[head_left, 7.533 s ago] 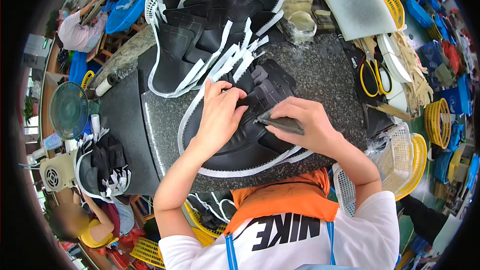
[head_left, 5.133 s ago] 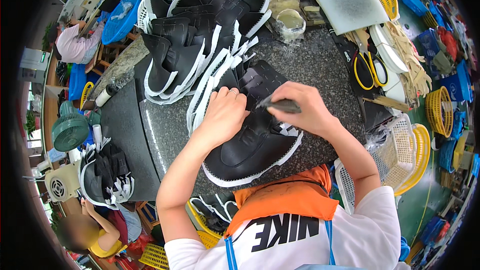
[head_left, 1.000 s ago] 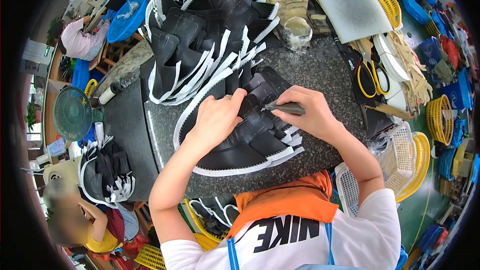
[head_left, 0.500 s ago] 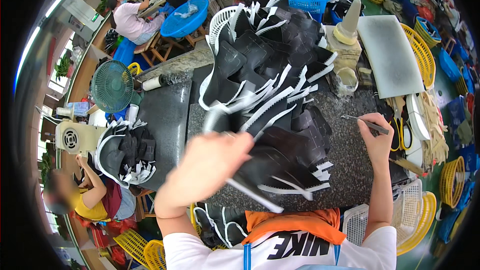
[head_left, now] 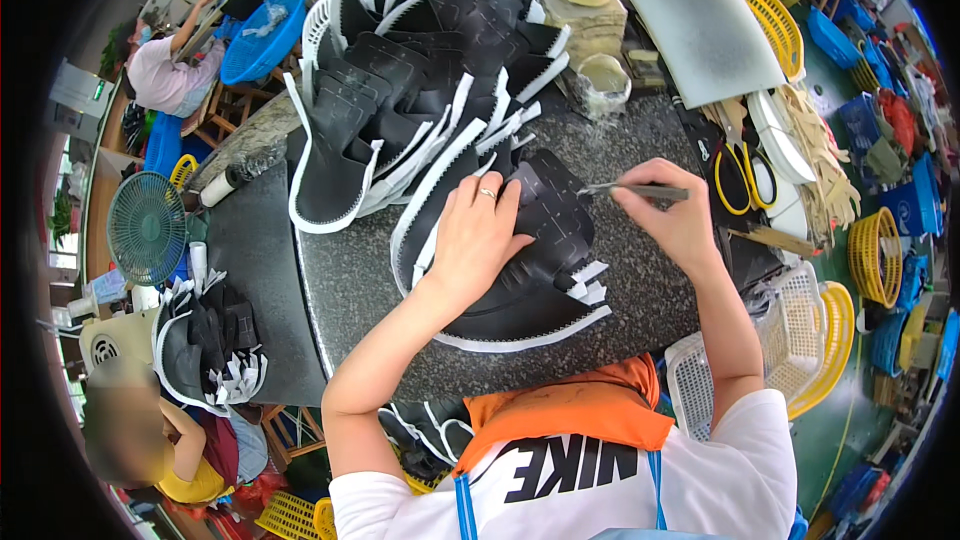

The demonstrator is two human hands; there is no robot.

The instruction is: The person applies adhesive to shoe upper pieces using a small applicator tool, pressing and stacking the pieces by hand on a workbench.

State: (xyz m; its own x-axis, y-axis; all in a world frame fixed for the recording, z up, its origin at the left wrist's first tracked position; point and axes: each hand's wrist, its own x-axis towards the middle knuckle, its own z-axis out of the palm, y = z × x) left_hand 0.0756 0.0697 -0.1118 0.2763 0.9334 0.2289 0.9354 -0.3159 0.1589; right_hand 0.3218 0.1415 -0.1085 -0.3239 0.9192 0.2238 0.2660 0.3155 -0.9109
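My left hand (head_left: 474, 230) lies with fingers stretched over a curved black shoe-upper piece (head_left: 480, 325) edged in white. The piece rests on a speckled stone slab (head_left: 350, 285). In my right hand (head_left: 672, 220) is a slim grey tool (head_left: 652, 190) with a thin pale tip; its exact kind is unclear. The tip points left, at the right edge of the black piece, and I cannot tell whether it touches. Beyond my left hand is a big heap of similar black pieces (head_left: 345, 125) with white strips.
A whitish board (head_left: 695, 25), yellow-handled scissors (head_left: 738, 165) and a small crusted pot (head_left: 603, 85) lie along the right and far side. White mesh baskets (head_left: 790, 340) stand low on the right. On the left are another stack of pieces (head_left: 210, 340), a green fan (head_left: 147, 225) and two people.
My left hand, blurred in motion earlier, has come to rest flat on the black piece. My right hand has brought the tool left to that piece. The whole view has shifted.
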